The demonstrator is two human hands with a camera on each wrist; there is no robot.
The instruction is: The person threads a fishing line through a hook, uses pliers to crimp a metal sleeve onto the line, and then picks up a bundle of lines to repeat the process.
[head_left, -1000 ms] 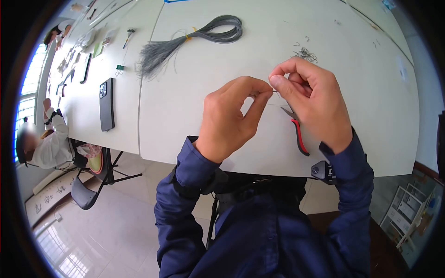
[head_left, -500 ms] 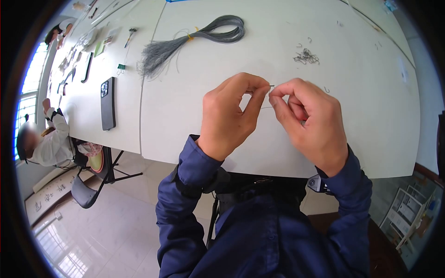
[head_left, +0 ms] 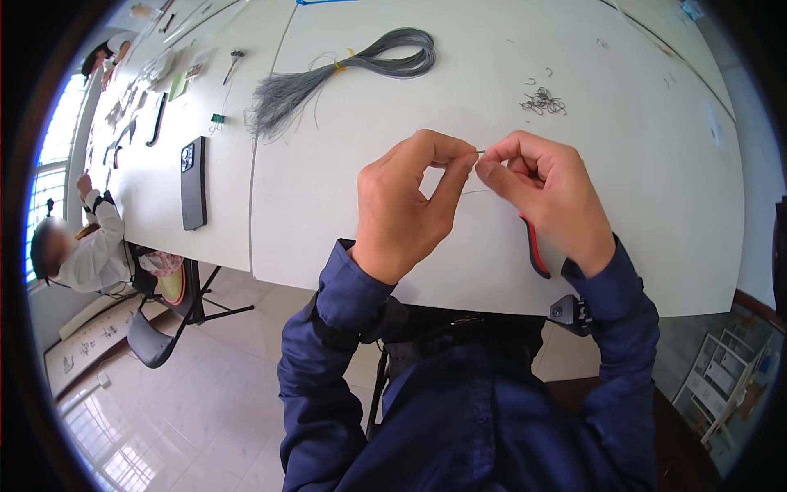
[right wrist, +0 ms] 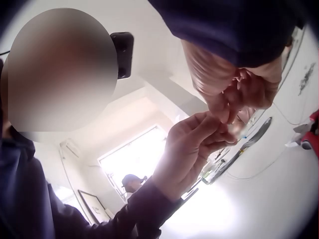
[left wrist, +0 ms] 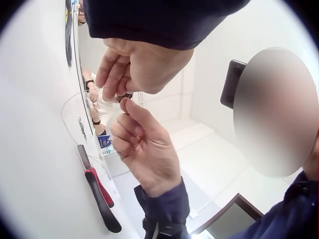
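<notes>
My left hand (head_left: 410,189) pinches a small dark fish hook (head_left: 481,152) between thumb and forefinger, its end just showing past the fingertips. Close against that end are the fingertips of my right hand (head_left: 551,184), thumb and forefinger pinched on the thin line; the exact grip point is hidden. A stretch of this line (head_left: 478,192) runs below the hands, and in the left wrist view it loops out over the table. Partly behind the right hand lie pliers with red and black handles (head_left: 536,246), shown more fully in the left wrist view (left wrist: 94,191).
A heap of small hooks (head_left: 543,102) lies beyond the right hand. Farther left is a tied bundle of grey line (head_left: 410,53). A phone (head_left: 193,182) and a green binder clip (head_left: 216,121) are on the adjoining table (head_left: 225,205). Another person sits at the far left.
The right hand dips down from the hook, covering the pliers, then rises back to the left fingertips, and the red handle shows again. The left hand stays almost still.
</notes>
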